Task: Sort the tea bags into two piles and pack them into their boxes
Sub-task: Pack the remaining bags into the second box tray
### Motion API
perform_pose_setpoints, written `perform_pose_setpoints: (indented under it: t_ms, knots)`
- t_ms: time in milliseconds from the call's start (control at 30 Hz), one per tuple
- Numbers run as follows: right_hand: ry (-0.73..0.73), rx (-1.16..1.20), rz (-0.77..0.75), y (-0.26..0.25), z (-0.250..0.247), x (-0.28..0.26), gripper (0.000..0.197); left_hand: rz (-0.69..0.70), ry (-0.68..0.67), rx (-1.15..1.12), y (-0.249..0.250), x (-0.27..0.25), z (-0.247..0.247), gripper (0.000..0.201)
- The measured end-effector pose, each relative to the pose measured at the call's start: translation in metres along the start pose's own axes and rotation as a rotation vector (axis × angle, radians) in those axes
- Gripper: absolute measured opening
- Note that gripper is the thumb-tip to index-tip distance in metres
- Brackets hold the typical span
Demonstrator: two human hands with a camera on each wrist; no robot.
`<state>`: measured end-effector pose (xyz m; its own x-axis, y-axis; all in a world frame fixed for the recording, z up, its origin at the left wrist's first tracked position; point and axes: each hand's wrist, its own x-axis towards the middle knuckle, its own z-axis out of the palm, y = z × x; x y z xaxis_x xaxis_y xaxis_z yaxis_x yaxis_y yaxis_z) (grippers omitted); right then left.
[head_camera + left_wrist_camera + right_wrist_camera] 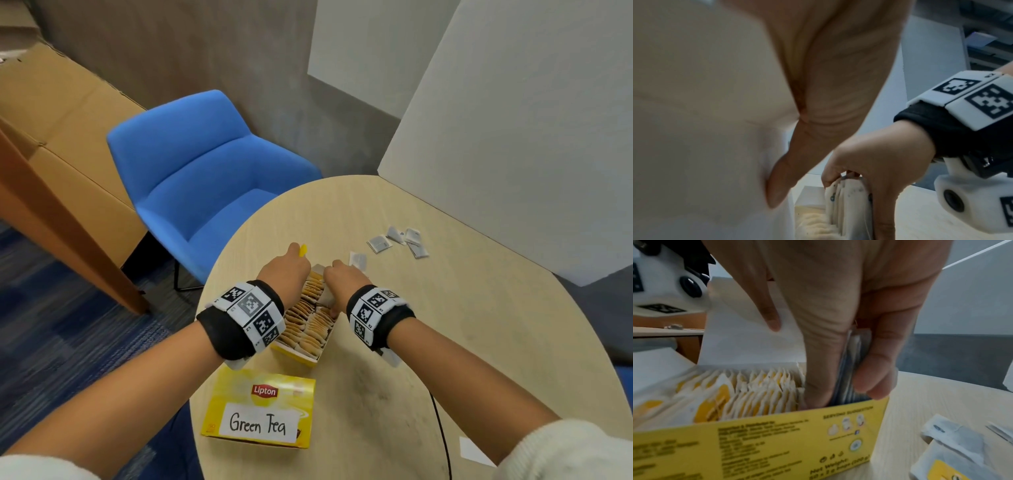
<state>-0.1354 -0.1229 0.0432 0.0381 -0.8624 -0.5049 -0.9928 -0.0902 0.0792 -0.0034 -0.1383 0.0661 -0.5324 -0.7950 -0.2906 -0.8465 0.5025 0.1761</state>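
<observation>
Right hand (838,318) is gripping a stack of tea bags (854,363), lowering it into the nearly full open box (797,434); left hand (291,270) is pinching the box flap (748,331) (loose bags (399,241) upper right remaining).

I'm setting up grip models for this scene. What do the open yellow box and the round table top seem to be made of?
The open yellow box looks like thin printed cardboard with a slightly glossy outside: its flap is bare white inside and folds at a crease. The round table top looks like pale wood-grain laminate with a matte finish, showing fine straight grain lines; solid wood cannot be ruled out.
</observation>
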Motion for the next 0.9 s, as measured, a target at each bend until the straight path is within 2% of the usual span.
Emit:
perform_pose_setpoints:
  t_ms: [200,433,600,900]
  knots:
    - [-0.068,0.089,-0.008,0.003,0.001,0.002,0.067,-0.012,0.0,-0.016,0.002,-0.001,0.0,0.022]
    - [0.027,0.176,0.009,0.012,0.007,-0.002,0.033,-0.003,0.006,-0.012,0.002,0.002,0.002,0.024]
    - [0.096,0.125,-0.01,0.005,0.015,-0.006,0.034,0.01,0.014,0.007,0.002,0.002,0.004,0.027]
    - [0.125,0.028,-0.001,-0.009,0.014,0.0,0.02,0.049,0.02,0.028,0.001,0.006,0.006,0.027]
